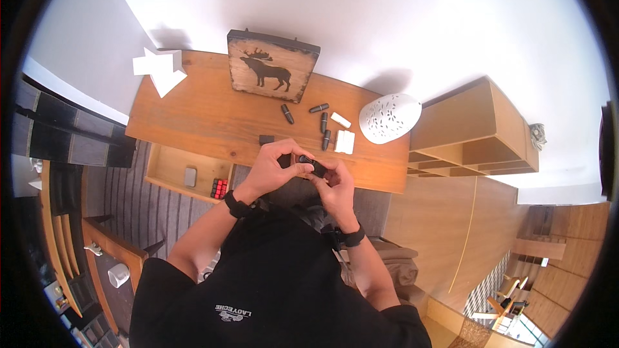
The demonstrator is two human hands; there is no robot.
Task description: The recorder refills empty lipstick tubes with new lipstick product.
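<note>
My left hand (pixel 272 166) and my right hand (pixel 336 192) meet at the front edge of the wooden desk (pixel 193 121). Between their fingertips is a small black tube (pixel 317 168), like a lipstick, partly covered by the fingers. Just beyond my left hand lies a small black block (pixel 266 139). Farther back are several black lipstick-like tubes with a pale band, one (pixel 287 113) lying apart to the left. Beside these, a white tube-like piece (pixel 341 120) lies above a group of white pieces (pixel 344 141).
A moose picture block (pixel 271 67) stands at the back, with a white star ornament (pixel 162 70) left and a perforated white lampshade (pixel 390 118) right. The open drawer (pixel 167 164) below holds a grey rounded object (pixel 190 177) and red and black pieces (pixel 219 188). Wooden shelving (pixel 464 130) adjoins the right.
</note>
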